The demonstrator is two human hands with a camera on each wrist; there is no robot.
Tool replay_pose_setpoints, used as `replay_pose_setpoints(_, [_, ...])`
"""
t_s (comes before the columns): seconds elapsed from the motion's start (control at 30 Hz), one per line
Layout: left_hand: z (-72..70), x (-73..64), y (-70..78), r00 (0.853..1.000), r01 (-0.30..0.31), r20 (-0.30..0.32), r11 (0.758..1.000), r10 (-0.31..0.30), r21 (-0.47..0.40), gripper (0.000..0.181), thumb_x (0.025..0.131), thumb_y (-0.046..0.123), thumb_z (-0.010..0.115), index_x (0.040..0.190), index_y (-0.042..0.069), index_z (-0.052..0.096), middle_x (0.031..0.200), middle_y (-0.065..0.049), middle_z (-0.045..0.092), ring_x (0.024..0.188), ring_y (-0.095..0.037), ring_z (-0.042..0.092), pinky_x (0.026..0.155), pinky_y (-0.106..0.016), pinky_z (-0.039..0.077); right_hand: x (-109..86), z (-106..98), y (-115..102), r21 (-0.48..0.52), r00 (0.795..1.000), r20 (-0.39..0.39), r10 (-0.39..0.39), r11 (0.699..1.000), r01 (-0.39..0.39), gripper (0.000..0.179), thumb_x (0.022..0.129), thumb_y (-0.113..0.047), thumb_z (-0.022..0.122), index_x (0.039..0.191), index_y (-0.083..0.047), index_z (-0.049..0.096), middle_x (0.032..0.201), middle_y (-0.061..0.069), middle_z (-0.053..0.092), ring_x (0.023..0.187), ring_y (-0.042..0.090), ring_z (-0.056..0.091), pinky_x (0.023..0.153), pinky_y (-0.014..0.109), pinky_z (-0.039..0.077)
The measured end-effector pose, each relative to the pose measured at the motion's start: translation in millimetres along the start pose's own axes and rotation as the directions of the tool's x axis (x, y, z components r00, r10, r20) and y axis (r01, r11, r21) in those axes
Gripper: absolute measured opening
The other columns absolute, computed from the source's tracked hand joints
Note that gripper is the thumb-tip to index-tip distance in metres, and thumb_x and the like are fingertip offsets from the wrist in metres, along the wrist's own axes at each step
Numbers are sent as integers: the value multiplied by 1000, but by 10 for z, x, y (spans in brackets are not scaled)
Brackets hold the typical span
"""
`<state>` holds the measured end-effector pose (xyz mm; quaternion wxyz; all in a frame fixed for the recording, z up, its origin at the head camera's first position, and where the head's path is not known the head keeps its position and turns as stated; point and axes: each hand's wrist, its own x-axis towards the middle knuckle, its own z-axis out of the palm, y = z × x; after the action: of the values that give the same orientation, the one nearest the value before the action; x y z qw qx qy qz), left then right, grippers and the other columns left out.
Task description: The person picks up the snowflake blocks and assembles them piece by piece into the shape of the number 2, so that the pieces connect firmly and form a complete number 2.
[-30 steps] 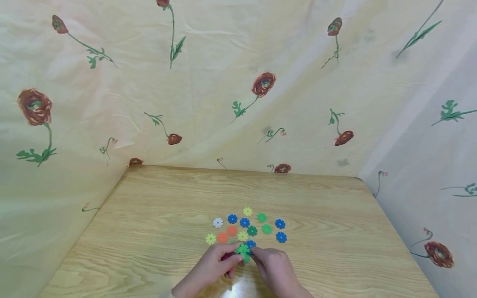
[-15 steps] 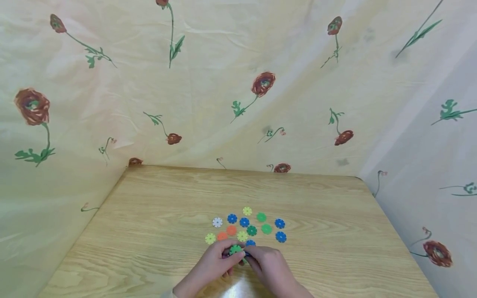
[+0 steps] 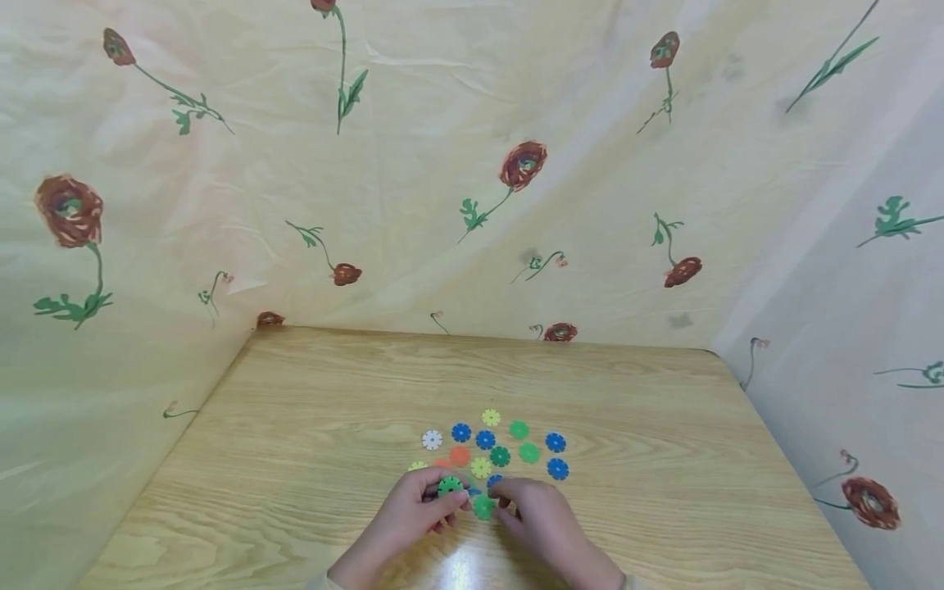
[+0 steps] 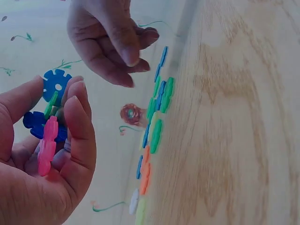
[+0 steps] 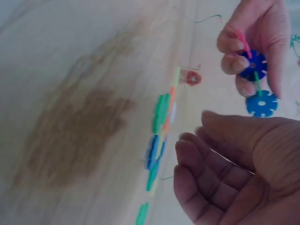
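My left hand [image 3: 416,508] pinches a small chain of slotted plastic discs between thumb and fingers. In the left wrist view, the chain has a pink disc [image 4: 47,145], a dark blue disc [image 4: 33,120], a green disc [image 4: 50,105] and a lighter blue disc [image 4: 52,89] at its far end. The discs are slotted into each other at angles. My right hand [image 3: 542,520] hovers apart from the chain, its fingers loosely curled with nothing between them. Just beside its fingertips in the head view, a loose light green disc [image 3: 483,508] appears to lie on the table.
Several loose discs lie flat beyond the hands, among them a white disc [image 3: 432,440], an orange disc [image 3: 460,456], a yellow disc [image 3: 491,418] and a blue disc [image 3: 557,469]. The wooden table [image 3: 664,459] meets a flowered cloth [image 3: 413,205] at the back and sides.
My right hand has let go of the joined discs and parted from them. The left hand has shifted slightly left with the chain, uncovering the light green disc between the hands.
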<state>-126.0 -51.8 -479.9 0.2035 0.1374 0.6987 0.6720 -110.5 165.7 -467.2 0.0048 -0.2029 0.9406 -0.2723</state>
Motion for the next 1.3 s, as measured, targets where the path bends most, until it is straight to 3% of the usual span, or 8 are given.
replay_pose_setpoints(0.13, [1,-15,7,1000,-6,11,1000,6,-9,28,92,23,69,110,3,67,86,-7,69,65,-14,59,54,-20,49,44,63,34,-47,998,70,-5,999,9,25,81,-13,78,105,-9,73,93,0,70,78,9,62,69,30,54])
replay_pose_setpoints(0.27, [20,-23,-1,999,-31,33,1000,31,2,32,91,20,71,114,0,65,78,-1,61,58,-8,50,51,-19,45,98,110,37,-98,993,114,-12,995,23,33,78,-17,80,110,-10,71,95,-1,68,79,9,60,69,30,53])
replay_pose_setpoints(0.43, [31,-4,-2,997,-44,61,999,44,-1,33,92,20,70,118,1,65,75,1,57,56,-6,47,50,-18,43,141,158,51,-137,994,107,-22,990,36,28,78,-18,81,103,-11,72,91,-2,66,75,8,58,64,26,49])
replay_pose_setpoints(0.63, [32,5,12,998,-31,47,999,30,21,32,91,24,70,116,4,68,69,1,56,54,-7,48,49,-19,43,138,179,97,-136,996,93,-14,990,26,23,75,-11,82,92,-13,66,83,-7,55,69,6,51,60,23,46])
replay_pose_setpoints(0.83, [42,7,20,1000,0,18,1000,0,-18,36,90,27,72,112,-1,68,68,2,57,56,-7,49,50,-18,43,114,156,122,-40,993,117,-2,999,7,27,77,-11,81,85,-18,56,71,-13,50,63,3,44,56,21,41])
replay_pose_setpoints(1.03, [41,2,27,1000,10,18,998,-9,-56,38,90,26,72,112,-4,67,70,3,56,57,-7,48,50,-17,42,65,86,134,92,995,95,5,996,-14,15,83,-11,77,81,-18,63,69,-15,50,61,2,44,55,20,42])
replay_pose_setpoints(1.3, [32,0,16,1000,-9,23,999,11,-52,38,89,23,73,115,-3,65,74,4,57,57,-6,47,51,-18,41,-8,-4,108,313,996,89,26,948,-53,11,93,-13,67,83,-17,62,68,-13,55,59,0,47,51,22,46])
